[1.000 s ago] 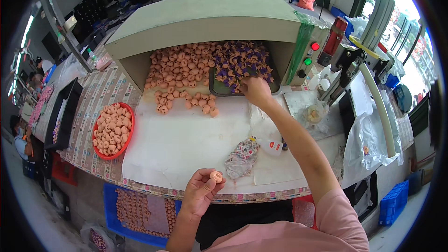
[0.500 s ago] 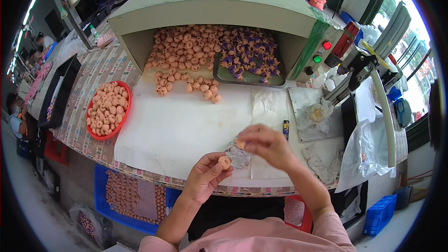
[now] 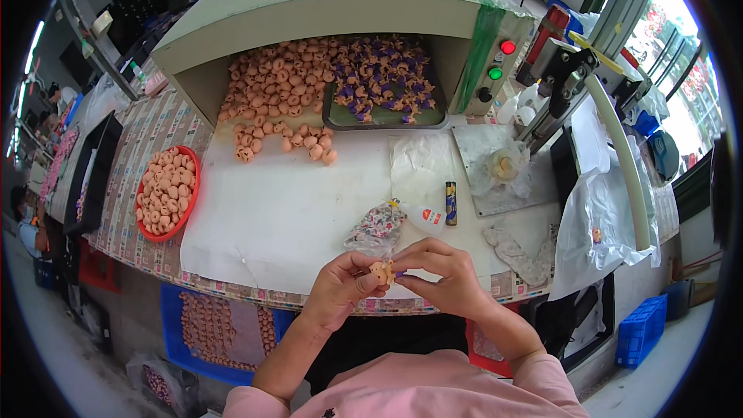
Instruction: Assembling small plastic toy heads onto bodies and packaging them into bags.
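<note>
At the far left, a black tray (image 3: 94, 174) stands on the patterned table (image 3: 128, 228). To its right, a red basin (image 3: 195, 201) holds round, hollow peach pieces. Below the table, on the near left, a blue crate (image 3: 174, 344) contains further peach parts in rows. Under the left part of the grey-green hood (image 3: 325, 0) lies a pile of peach pieces (image 3: 275, 77), with loose ones spread just in front.

The left hand (image 3: 340, 290) grasps one peach piece (image 3: 383, 271) between thumb and fingers. This piece is held over the near edge of the table, between both hands. A floral bag (image 3: 375, 228) lies just beyond it. Under the hood's right part, a dark tray (image 3: 387, 125) carries purple-and-peach parts (image 3: 383, 81).

A white bottle (image 3: 423, 217) lies beside the floral bag. The right hand (image 3: 441, 275) pinches a purple part (image 3: 398, 273) at the right side of the held piece. Beyond this hand is a dark tube (image 3: 450, 203); farther right, a metal plate (image 3: 480, 193) supports a clear plastic bag (image 3: 505, 166)
</note>
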Available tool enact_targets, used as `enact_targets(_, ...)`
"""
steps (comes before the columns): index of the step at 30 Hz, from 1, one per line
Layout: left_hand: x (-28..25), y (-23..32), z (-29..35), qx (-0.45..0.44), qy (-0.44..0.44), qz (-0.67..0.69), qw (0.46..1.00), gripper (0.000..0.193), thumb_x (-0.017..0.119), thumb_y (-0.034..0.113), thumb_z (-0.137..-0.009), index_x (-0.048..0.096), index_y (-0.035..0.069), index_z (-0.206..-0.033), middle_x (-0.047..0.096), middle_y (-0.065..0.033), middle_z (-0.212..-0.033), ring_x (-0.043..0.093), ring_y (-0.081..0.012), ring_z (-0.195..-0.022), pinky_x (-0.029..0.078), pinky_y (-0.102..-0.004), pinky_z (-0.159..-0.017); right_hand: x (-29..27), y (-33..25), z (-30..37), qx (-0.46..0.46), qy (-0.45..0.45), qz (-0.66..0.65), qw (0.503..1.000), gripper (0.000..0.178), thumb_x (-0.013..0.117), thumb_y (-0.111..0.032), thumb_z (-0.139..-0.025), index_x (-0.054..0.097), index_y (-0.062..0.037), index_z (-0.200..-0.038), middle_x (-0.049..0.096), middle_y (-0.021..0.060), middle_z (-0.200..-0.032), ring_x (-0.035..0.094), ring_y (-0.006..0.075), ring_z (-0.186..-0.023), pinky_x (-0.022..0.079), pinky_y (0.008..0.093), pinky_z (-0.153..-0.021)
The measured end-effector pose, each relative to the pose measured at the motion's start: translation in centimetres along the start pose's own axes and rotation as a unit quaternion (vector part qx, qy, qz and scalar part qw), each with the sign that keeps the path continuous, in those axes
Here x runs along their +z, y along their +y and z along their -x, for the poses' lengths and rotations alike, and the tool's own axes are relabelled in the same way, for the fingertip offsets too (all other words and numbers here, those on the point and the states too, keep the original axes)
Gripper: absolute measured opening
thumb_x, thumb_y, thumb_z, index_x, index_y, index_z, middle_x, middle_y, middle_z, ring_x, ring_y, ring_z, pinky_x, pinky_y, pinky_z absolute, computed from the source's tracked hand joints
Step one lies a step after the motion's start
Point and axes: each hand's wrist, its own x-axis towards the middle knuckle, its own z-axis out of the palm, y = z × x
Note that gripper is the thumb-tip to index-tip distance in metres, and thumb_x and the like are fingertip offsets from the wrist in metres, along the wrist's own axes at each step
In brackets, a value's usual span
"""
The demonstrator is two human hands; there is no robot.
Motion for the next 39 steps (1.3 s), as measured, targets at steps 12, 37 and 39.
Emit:
enact_targets(12,1.7,-0.1,0.1,-0.036,0.027,-0.087,0.995,0.021,0.075,0.008,-0.080,0.062,0.000,-0.095,0.068,-0.0128,-0.086,0.068,-0.0196,-0.075,0.059,-0.0309,-0.066,-0.6,3.1,2.4,0.012,-0.050,-0.040,0.998,0.027,0.072,0.013,-0.067,0.074,-0.0043,-0.088,0.069,0.0113,-0.093,0.067,0.0217,-0.081,0.055,0.0309,-0.072)
enact_targets(37,0.1,1.0,1.3,0.016,0.019,-0.037,0.999,0.039,0.068,0.007,-0.087,0.053,0.002,-0.123,0.061,-0.0064,-0.109,0.064,-0.0188,-0.100,0.052,-0.0346,-0.093,-21.5,-6.3,-14.3,-0.188,0.496,0.312,0.788,0.021,0.059,-0.015,-0.093,0.071,-0.0088,-0.109,0.070,0.0024,-0.106,0.064,0.0111,-0.091,0.045,0.0232,-0.081)
enact_targets(39,-0.5,1.3,1.4,0.024,0.034,-0.045,0.998,0.040,0.067,0.007,-0.087,0.053,0.002,-0.124,0.061,-0.0065,-0.108,0.064,-0.0188,-0.100,0.052,-0.0346,-0.092,-19.5,-5.0,-12.1,-0.256,0.511,0.325,0.753,0.020,0.059,-0.012,-0.093,0.071,-0.0062,-0.107,0.071,0.0043,-0.101,0.064,0.0114,-0.090,0.047,0.0227,-0.077)
